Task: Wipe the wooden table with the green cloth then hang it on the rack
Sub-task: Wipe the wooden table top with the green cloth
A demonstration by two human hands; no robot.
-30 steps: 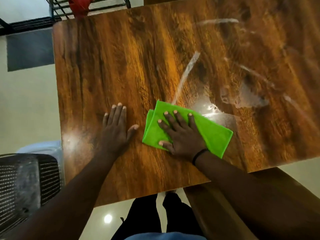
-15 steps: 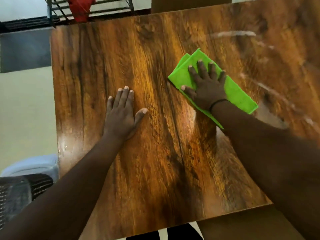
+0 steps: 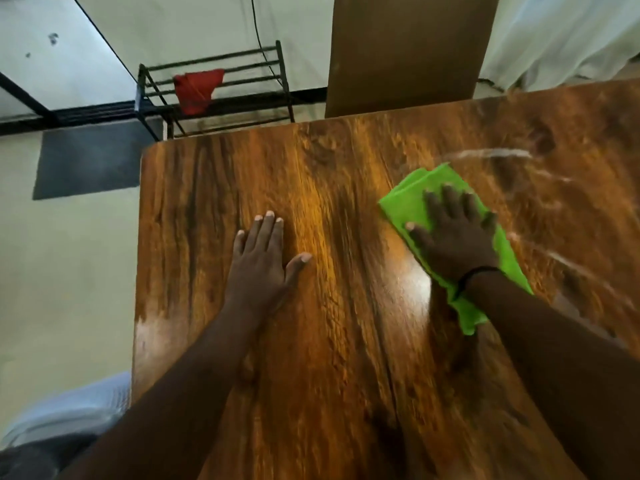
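A folded green cloth [image 3: 408, 199] lies flat on the wooden table [image 3: 329, 341], right of centre. My right hand [image 3: 453, 237] presses down on it with fingers spread, palm covering its middle. My left hand [image 3: 263, 261] rests flat on the bare wood to the left, fingers together, holding nothing. Pale wet streaks [image 3: 485, 154] curve across the table beyond and to the right of the cloth. A black metal rack [image 3: 214, 84] stands on the floor past the table's far left corner.
A red cloth [image 3: 197, 90] hangs on the rack. A brown chair back [image 3: 408, 53] stands at the table's far edge. A dark floor mat [image 3: 93, 161] lies to the left. A pale blue and black object [image 3: 52, 427] sits at the lower left.
My right hand has pushed the green cloth away from the near edge toward the far right part of the table. My left hand stayed flat on the wood. The view tilted up, showing the rack.
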